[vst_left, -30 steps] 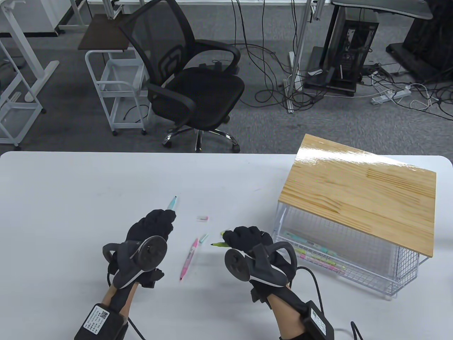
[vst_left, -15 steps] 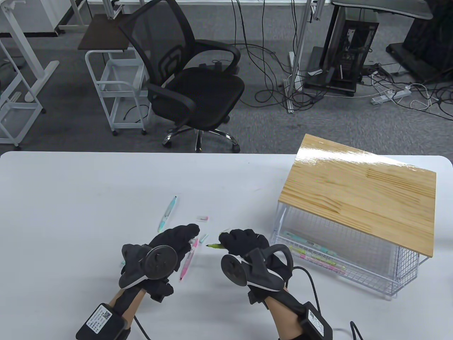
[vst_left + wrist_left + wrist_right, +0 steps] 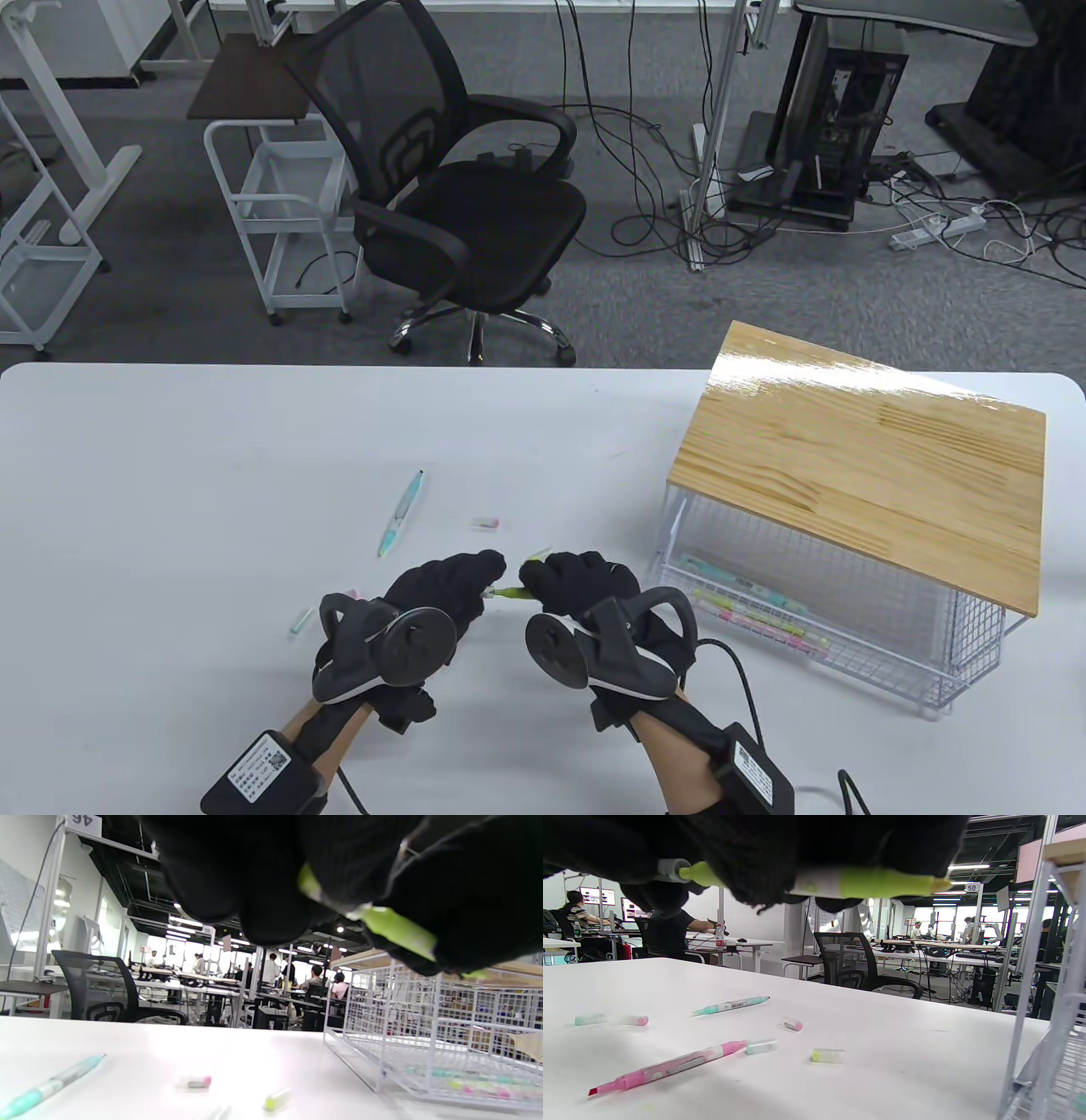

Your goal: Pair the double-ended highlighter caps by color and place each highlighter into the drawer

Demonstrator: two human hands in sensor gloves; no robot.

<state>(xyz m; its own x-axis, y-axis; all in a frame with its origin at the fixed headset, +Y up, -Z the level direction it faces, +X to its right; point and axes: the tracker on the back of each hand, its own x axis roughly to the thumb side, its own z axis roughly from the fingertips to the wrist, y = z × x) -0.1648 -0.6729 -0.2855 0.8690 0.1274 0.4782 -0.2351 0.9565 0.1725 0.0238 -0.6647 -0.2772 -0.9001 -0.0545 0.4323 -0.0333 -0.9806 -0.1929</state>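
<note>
Table view: a green highlighter (image 3: pixel 509 592) is being gripped by the curled right hand (image 3: pixel 585 586) above the desk's near edge, its tip being pinched by the left hand (image 3: pixel 441 590); a teal highlighter (image 3: pixel 399 512) is lying mid-desk. Left wrist view: capped highlighters are being held in the wire drawer (image 3: pixel 432 1052). Right wrist view: a pink highlighter (image 3: pixel 666 1067) and loose caps are being shown on the desk.

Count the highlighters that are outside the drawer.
3. A teal highlighter lies on the table; a pink highlighter lies nearer the person; the left hand and right hand hold a green highlighter between them. Others may be hidden beneath the hands.
</note>
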